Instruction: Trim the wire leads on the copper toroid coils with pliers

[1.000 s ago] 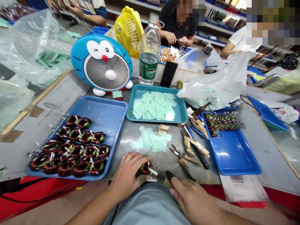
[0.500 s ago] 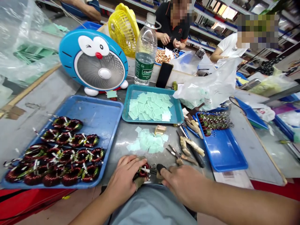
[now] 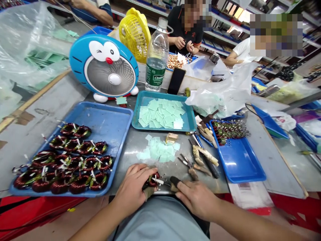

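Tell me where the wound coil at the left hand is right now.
In the head view, the wound coil is low near the centre, held by the left hand near the front of the table, with the loose green slips beyond it.

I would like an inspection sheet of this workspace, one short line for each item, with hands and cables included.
Surface: grey tabletop, loose pale green squares lying on it.
Job's things: one wound coil in hand; rows of coils in the left blue tray.
Clutter: pliers, bottle, phone, blue fan.
Left hand: holds the wound coil.
Right hand: grips a tool, type unclear, tip near the wound coil.
Cables: dark cord at lower left; source not visible.
Surroundings: co-worker in black opposite, shelves behind.
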`<state>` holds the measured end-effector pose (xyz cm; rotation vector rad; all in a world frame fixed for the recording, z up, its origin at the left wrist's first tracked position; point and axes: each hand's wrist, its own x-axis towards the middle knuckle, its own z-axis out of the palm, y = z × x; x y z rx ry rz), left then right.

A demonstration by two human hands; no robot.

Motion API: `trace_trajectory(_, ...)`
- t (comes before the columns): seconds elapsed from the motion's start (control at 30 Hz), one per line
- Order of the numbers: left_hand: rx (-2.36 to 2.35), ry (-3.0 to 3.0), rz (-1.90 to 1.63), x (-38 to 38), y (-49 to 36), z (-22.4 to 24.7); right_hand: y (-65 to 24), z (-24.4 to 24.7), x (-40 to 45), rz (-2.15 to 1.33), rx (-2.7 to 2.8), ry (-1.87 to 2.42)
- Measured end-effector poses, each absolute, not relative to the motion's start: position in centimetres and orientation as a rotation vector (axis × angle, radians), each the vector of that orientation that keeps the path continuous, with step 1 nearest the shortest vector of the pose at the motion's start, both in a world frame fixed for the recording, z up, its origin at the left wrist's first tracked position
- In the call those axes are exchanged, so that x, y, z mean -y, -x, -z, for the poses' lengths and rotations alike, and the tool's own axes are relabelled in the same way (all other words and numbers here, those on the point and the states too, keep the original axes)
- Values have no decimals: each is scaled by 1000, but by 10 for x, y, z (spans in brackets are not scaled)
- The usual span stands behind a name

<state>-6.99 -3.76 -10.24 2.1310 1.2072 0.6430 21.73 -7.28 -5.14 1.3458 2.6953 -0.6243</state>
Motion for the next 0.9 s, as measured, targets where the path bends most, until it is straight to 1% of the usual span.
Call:
trace_trajectory(0.2, -1217, -2120, -650, 36, 71, 104, -211, 77, 76, 546, -2809, -1378)
trace_trajectory(0.33, -1206, -2128, -675, 34, 72, 95, -229, 64, 77, 446, -2906, -1421)
trace_trajectory(0.4, -1210, -2123, -693, 34, 72, 88, -251, 52, 81, 386, -2919, -1519)
trace_trajectory(0.53, -1245, -2094, -721, 34, 70, 74, -302, 38, 76, 277, -2834, -1853)
trace_trajectory(0.67, -1244, -2084, -771, 28, 65, 56, -333, 44, 29, 211, -2696, -2186)
trace_trajectory(0.8, -1237, -2187, -888, 20, 62, 38, -334, 43, -19, 286, -2714, -2317)
trace_trajectory(0.9, -1247, -2323, -926, 17, 58, 28, -304, 29, -13, 393, -2768, -2429)
